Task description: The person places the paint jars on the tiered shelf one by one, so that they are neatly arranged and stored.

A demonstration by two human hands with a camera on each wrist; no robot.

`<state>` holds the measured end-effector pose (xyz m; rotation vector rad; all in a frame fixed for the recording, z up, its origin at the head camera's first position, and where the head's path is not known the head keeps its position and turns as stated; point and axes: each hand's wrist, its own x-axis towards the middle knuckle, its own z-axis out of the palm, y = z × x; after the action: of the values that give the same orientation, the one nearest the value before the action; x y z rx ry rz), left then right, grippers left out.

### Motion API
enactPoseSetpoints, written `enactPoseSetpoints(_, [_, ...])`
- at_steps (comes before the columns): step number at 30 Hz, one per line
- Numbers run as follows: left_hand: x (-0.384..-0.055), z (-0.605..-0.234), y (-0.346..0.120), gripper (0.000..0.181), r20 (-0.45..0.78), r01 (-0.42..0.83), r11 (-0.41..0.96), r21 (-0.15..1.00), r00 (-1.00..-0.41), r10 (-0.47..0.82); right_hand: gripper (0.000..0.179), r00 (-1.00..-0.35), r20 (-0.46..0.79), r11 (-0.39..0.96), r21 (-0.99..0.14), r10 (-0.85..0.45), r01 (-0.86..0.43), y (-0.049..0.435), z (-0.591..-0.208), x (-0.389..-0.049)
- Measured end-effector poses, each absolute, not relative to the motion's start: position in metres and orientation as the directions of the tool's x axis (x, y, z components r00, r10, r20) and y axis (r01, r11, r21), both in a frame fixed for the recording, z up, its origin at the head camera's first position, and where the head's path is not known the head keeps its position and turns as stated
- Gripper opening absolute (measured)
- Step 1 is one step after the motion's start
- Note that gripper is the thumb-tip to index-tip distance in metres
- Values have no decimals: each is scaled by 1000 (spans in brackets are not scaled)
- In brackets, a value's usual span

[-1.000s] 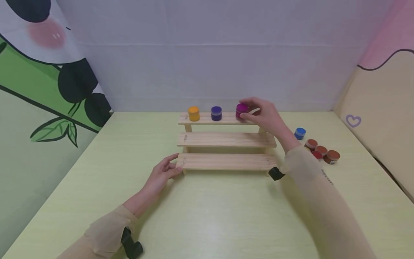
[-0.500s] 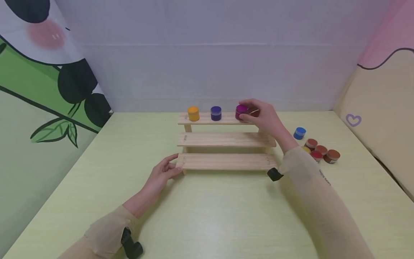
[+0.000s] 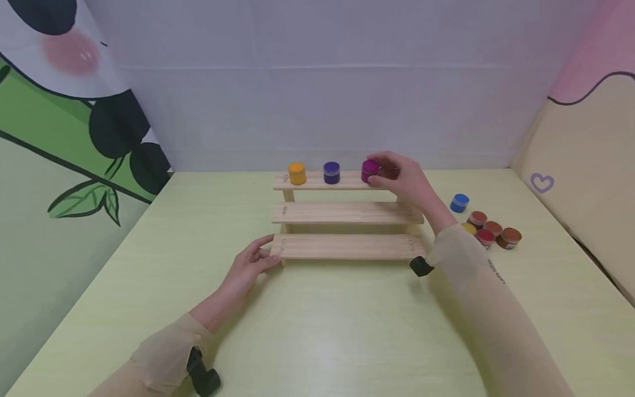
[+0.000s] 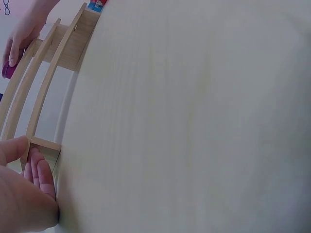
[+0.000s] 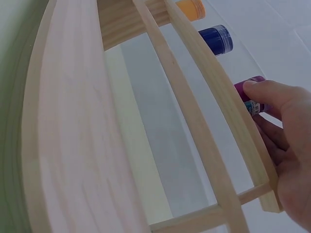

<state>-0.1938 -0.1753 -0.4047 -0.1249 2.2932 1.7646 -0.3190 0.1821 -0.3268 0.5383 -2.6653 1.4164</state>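
A three-tier wooden rack (image 3: 347, 246) stands on the table in the head view. My left hand (image 3: 248, 269) grips the left end of its lowest step, with the thumb in front, as the left wrist view also shows. On the top step, a purple paint jar (image 3: 369, 171) stands at the right, and my right hand (image 3: 401, 175) pinches it between thumb and fingers. The right wrist view shows the thumb on the side of that purple jar (image 5: 253, 99). A dark blue paint jar (image 3: 332, 173) and an orange-yellow paint jar (image 3: 297, 174) stand to its left, spaced apart.
Right of the rack, a light blue jar (image 3: 459, 203) sits on the table. Nearer lie a red jar (image 3: 485, 238), a yellow jar (image 3: 468, 227) partly behind the right sleeve, and several brownish jars (image 3: 509, 238). A pale wall (image 3: 317, 110) rises behind the rack.
Hands, rack and jars hold nearly the same places. The right forearm has shifted slightly left, showing more of the yellow jar on the table.
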Motion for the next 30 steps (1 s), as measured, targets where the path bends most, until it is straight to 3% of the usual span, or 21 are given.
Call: enactPoseSetpoints(30, [-194,-403,-175,61,-233,-204,252,946,-968,91,46,-935,226,529,-776,-275,-343,183,-329,-319])
